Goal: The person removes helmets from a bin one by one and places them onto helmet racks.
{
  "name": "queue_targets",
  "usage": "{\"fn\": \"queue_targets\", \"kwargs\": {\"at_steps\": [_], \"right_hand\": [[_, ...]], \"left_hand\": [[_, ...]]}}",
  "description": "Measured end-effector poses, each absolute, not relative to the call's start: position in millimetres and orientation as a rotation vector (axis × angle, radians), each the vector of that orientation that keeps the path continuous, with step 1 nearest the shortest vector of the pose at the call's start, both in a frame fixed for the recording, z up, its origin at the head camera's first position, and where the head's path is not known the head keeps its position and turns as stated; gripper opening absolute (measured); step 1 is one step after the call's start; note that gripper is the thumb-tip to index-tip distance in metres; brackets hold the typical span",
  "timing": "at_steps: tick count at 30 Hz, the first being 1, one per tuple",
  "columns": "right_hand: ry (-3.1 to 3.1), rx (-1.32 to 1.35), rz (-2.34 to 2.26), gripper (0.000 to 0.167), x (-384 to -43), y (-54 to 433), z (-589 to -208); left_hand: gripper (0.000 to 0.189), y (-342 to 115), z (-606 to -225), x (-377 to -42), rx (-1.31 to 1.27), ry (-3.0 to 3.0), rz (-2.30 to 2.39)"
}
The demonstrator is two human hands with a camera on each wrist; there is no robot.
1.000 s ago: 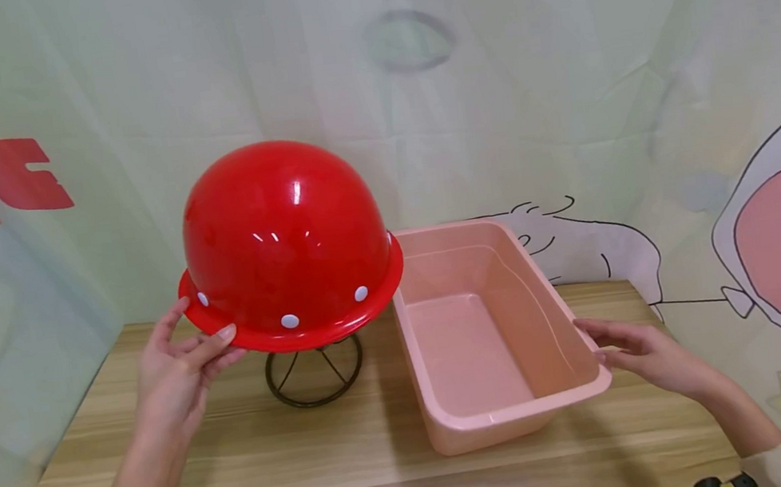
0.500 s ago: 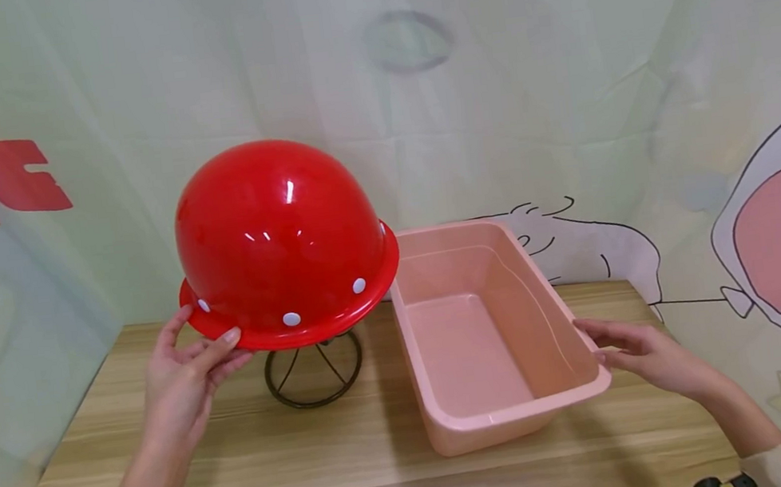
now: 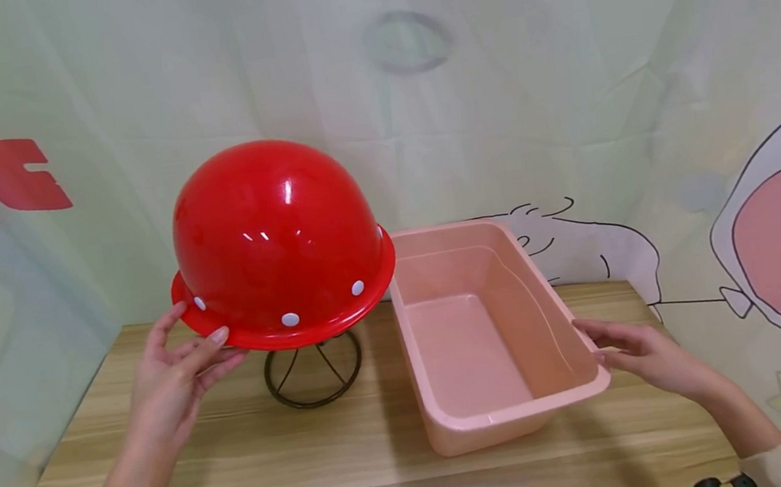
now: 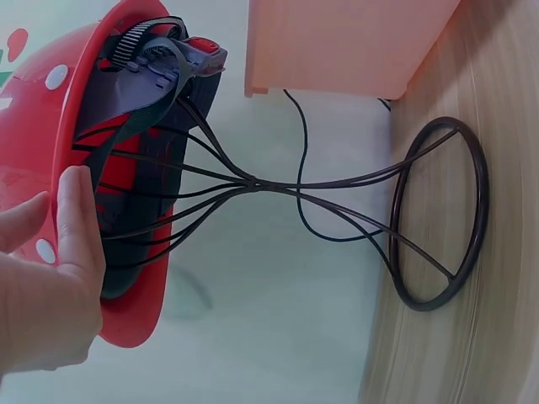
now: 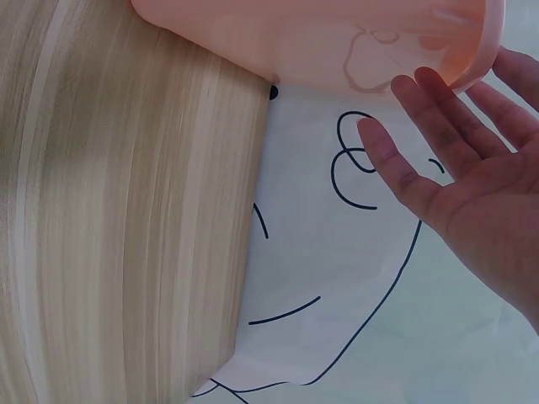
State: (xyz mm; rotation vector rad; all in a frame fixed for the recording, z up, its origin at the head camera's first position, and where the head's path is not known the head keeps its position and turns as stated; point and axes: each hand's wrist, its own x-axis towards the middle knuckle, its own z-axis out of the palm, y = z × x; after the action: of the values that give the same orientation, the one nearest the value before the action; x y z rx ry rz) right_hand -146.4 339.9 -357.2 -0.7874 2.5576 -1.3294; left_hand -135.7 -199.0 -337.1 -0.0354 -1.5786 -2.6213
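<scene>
A red hard hat with white rivets sits slightly tilted on a black wire hat stand. My left hand holds its brim at the near left, thumb at the front edge and other fingers along and beneath it. In the left wrist view, the hard hat's grey inner straps show above the stand's gathered wires. My right hand rests its fairly straight fingertips against the right rim of a pink plastic tub. The right wrist view shows those fingers loosely spread by the tub's wall.
The wood-grain tabletop carries both the stand and the tub, which stand side by side. A pale printed curtain closes off the back and sides. In the left wrist view, a thin dark line curves behind the stand.
The hard hat has tipped slightly and shifted a little left, the left hand moving along with it. The right hand and the tub have stayed in place.
</scene>
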Motion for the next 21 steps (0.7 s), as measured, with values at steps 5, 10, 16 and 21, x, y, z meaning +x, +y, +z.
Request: {"fn": "queue_targets", "kwargs": {"at_steps": [5, 10, 16, 21], "right_hand": [[2.571, -0.754, -1.306, 0.044, -146.7, 339.1, -356.2], [2.582, -0.758, -1.298, 0.044, -147.6, 339.0, -356.1], [2.585, -0.754, -1.286, 0.044, -147.6, 339.0, -355.8], [2.600, -0.754, -1.272, 0.043, -147.4, 338.4, -355.6]], "left_hand": [[0.071, -201.3, -338.3, -136.1, -0.046, -1.575, -2.625], [0.068, -203.6, -337.7, -136.6, -0.049, -1.593, -2.611], [0.074, -207.5, -336.9, -135.8, -0.042, -1.600, -2.614], [0.075, -215.2, -337.7, -133.0, -0.070, -1.577, -2.648]]}}
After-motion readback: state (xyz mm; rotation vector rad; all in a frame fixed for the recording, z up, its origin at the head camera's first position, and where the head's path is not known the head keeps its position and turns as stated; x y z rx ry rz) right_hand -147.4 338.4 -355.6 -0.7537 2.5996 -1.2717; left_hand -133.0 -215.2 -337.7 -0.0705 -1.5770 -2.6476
